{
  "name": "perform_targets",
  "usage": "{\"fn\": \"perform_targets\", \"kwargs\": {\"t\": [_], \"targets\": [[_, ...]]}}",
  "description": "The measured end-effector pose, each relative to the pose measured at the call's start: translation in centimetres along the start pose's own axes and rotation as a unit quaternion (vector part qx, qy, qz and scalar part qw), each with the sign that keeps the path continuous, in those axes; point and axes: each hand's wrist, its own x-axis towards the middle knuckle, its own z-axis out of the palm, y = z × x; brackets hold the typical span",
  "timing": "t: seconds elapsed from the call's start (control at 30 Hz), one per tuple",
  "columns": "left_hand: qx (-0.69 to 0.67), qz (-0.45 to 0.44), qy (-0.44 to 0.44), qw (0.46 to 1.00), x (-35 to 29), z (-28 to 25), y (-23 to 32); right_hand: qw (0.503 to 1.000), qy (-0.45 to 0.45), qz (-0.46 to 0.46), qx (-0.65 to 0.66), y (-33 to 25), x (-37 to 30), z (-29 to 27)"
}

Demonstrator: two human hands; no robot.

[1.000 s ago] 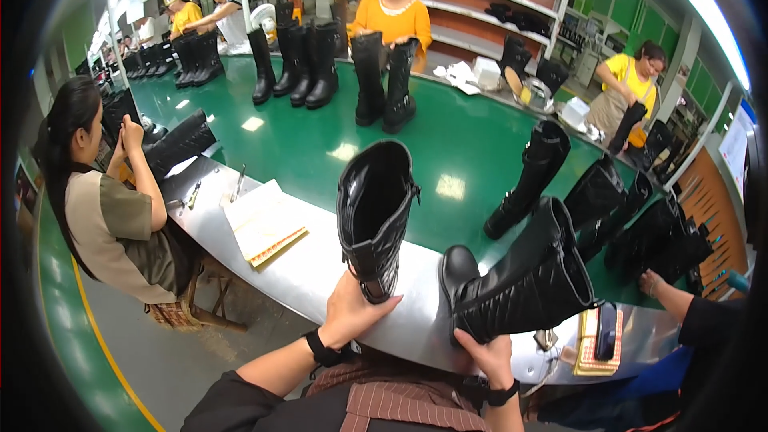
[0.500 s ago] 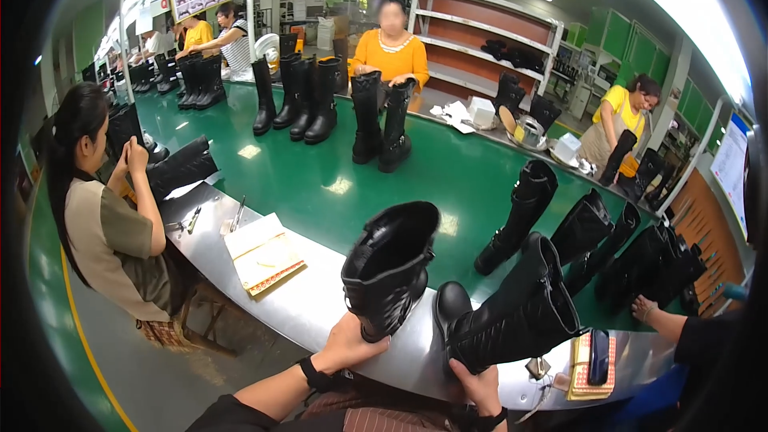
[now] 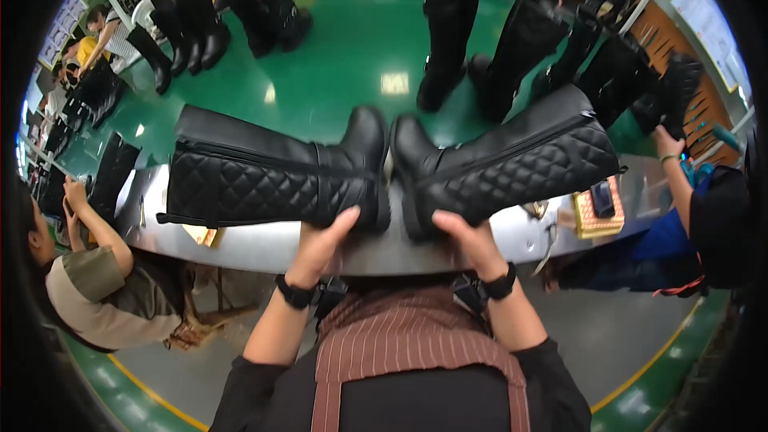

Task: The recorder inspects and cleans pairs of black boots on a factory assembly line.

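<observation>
Two tall black quilted boots lie on their sides above the metal table edge, their soles facing each other at the middle. My left hand [image 3: 322, 246] grips the left boot [image 3: 264, 172] near its heel, thumb in front and the other fingers hidden behind it. The right boot [image 3: 512, 162] is held the same way by my right hand [image 3: 470, 242], thumb pressed at the heel. Each boot shows a long zip along its shaft, and the shafts point outward to either side.
Several black boots stand on the green tabletop [image 3: 336, 72] at the back left and back right. A metal strip [image 3: 384, 254] edges the table. A dark phone [image 3: 602, 198] lies on a patterned booklet [image 3: 588, 218] at right. Seated at left is a co-worker [image 3: 100, 288]; another person's hand [image 3: 668, 144] touches a boot at right.
Both boots have been tipped onto their sides and brought sole to sole, shafts pointing outward. My view has tilted down toward my apron.
</observation>
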Motion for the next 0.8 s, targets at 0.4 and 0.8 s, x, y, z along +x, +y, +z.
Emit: {"fn": "perform_targets", "kwargs": {"t": [0.4, 0.8], "targets": [[-0.225, -0.108, -0.058, 0.967, 1.4, -1.8, -3.8, 0.950, -0.043, 0.071, 0.300, 5.3, 0.4, 0.8], [-0.224, -0.110, -0.072, 0.966, 1.7, -2.5, -4.6, 0.959, -0.016, 0.070, 0.273, 5.2, -0.1, 0.8]]}}
